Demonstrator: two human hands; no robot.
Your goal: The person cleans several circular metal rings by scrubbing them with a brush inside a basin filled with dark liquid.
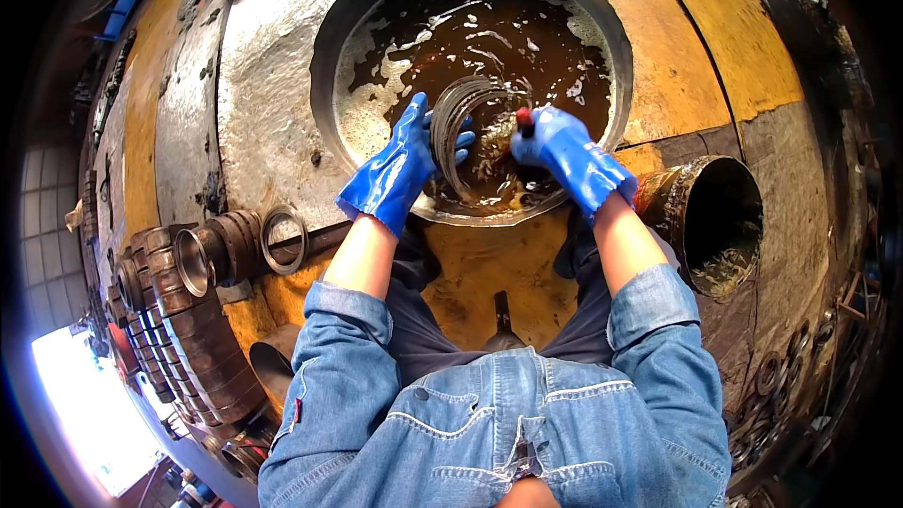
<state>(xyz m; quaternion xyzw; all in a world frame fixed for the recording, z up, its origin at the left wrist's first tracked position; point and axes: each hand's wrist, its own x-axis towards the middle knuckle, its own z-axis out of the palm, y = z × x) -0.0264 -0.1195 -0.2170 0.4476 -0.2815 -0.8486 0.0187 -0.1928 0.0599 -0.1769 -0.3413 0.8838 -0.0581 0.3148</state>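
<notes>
A metal ring [453, 118] with a ribbed side stands tilted over a wide basin [326, 85] of brown, foamy liquid. Around its left side wrap the fingers of my left hand [406, 152], in a blue rubber glove. Opposite it, my right hand [564, 149], gloved the same, is closed on a handle with a red end [524, 119]. What the handle belongs to is blurred and mostly hidden by the glove and the ring. The right hand is close to the ring's open side, just above the liquid.
A grimy open drum [679, 226] lies to the right of the basin. Left of my arm, a loose ring [284, 239] rests beside rows of stacked metal rings [212, 343]. More small rings [769, 374] lie at lower right. Stained metal plates [268, 113] surround the basin.
</notes>
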